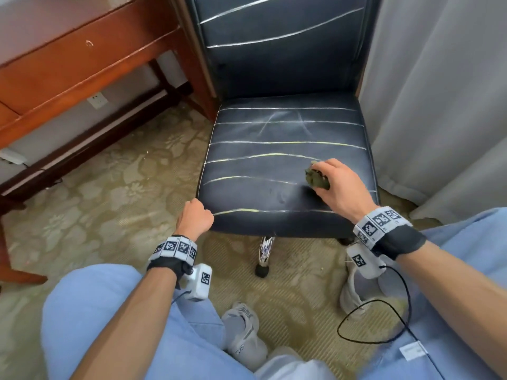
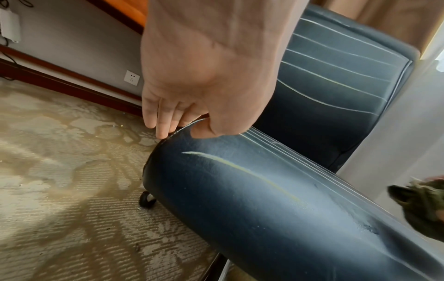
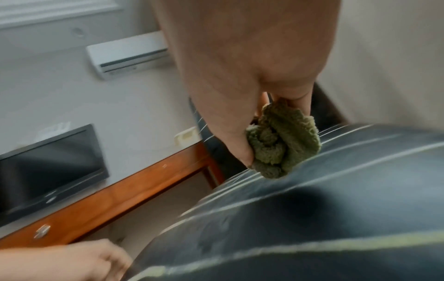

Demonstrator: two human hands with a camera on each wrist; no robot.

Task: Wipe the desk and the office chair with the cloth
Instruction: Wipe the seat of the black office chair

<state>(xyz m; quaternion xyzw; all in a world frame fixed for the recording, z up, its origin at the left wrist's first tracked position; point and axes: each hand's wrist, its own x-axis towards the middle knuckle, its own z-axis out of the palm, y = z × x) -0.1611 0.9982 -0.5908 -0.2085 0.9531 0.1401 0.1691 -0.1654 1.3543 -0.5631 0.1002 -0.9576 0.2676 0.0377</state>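
A dark blue leather office chair (image 1: 269, 165) with pale stitched lines stands ahead of me, its seat (image 2: 276, 209) filling the lower half of both wrist views. My right hand (image 1: 333, 182) grips a balled-up green cloth (image 1: 317, 178) and presses it on the right side of the seat (image 3: 336, 190). The same cloth (image 3: 283, 146) shows clearly bunched between thumb and fingers. My left hand (image 1: 196, 215) grips the seat's front left corner, fingers curled over the edge (image 2: 168, 121). The wooden desk (image 1: 82, 64) stands at the left.
A grey curtain (image 1: 439, 91) hangs close to the chair's right side. Patterned carpet (image 1: 109, 201) lies left of the chair. A chrome chair leg with a castor (image 1: 264, 256) sits under the seat front. A monitor (image 3: 48, 171) stands on the desk. My knees and shoes fill the foreground.
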